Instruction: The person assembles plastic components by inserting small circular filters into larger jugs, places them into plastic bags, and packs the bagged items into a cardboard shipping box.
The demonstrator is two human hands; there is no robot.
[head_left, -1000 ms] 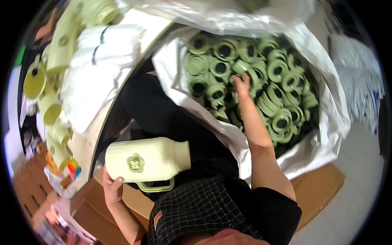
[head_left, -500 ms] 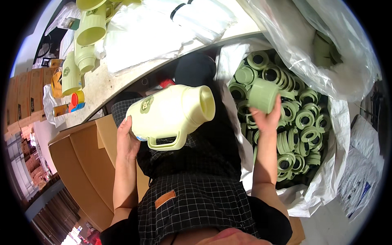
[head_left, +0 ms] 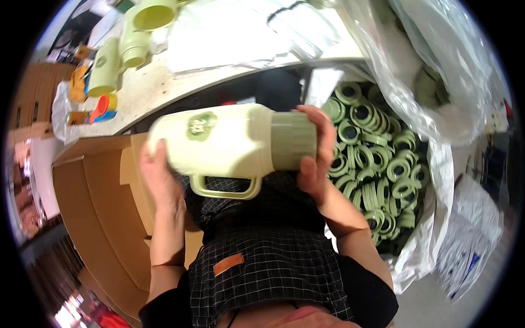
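Note:
Sideways above my lap lies a pale yellow-green thermos flask [head_left: 229, 145], its loop handle toward me and a green emblem on its body. My left hand [head_left: 162, 175] grips the bottom end, with the thumb on the near side. On the mouth end sits a darker green cup-shaped lid [head_left: 293, 142]. My right hand [head_left: 319, 150] is wrapped round this lid from the right, thumb below and fingers above. The flask's mouth is hidden under the lid.
At my right stands a white sack [head_left: 437, 191] full of green ring-shaped parts [head_left: 383, 158]. An open cardboard box [head_left: 104, 202] is at my left. The worktable [head_left: 158, 104] ahead carries plastic bags, more flasks [head_left: 104, 68] and a tape roll [head_left: 103, 106]. Clear plastic sheeting [head_left: 454, 71] hangs far right.
My right hand has come left from over the sack with the green lid, which is now on the flask's mouth. The flask has turned level, and the view has shifted slightly.

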